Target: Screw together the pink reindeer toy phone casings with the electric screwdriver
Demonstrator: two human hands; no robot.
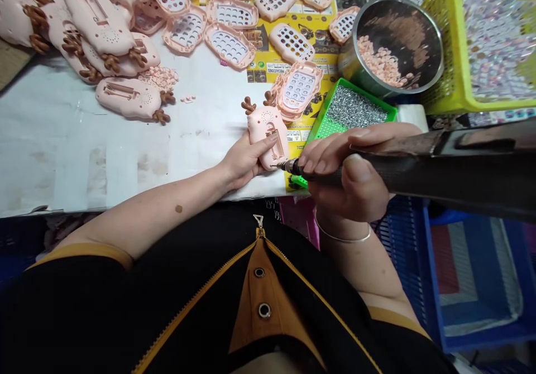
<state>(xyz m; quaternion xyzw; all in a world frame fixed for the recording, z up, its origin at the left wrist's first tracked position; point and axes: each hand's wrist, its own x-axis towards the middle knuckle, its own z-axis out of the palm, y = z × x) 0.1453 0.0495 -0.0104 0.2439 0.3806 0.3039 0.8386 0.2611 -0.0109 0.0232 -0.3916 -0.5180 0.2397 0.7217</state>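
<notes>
In my left hand (pixel 245 162) is a pink toy phone (pixel 267 125) with brown antlers, its back turned up and the battery compartment uncovered. The thumb lies across that compartment. My right hand (pixel 352 176) is wrapped round a dark electric screwdriver (pixel 460 164), which reaches in from the right edge. Its bit (pixel 282 166) meets the lower end of the toy's back; whether a screw sits under the tip is too small to tell. Just beyond my right hand stands a green basket (pixel 320 114) holding many small silver screws (pixel 355 108).
Assembled antlered toys (pixel 125 96) are piled at the left, near small pink pieces (pixel 161 76). Open pink shell halves (pixel 231 44) cover the back. At right stand a metal bowl (pixel 435 56) with pink parts and a yellow basket (pixel 452 78) of wrapped pieces. Blue crates (pixel 431 284) sit below.
</notes>
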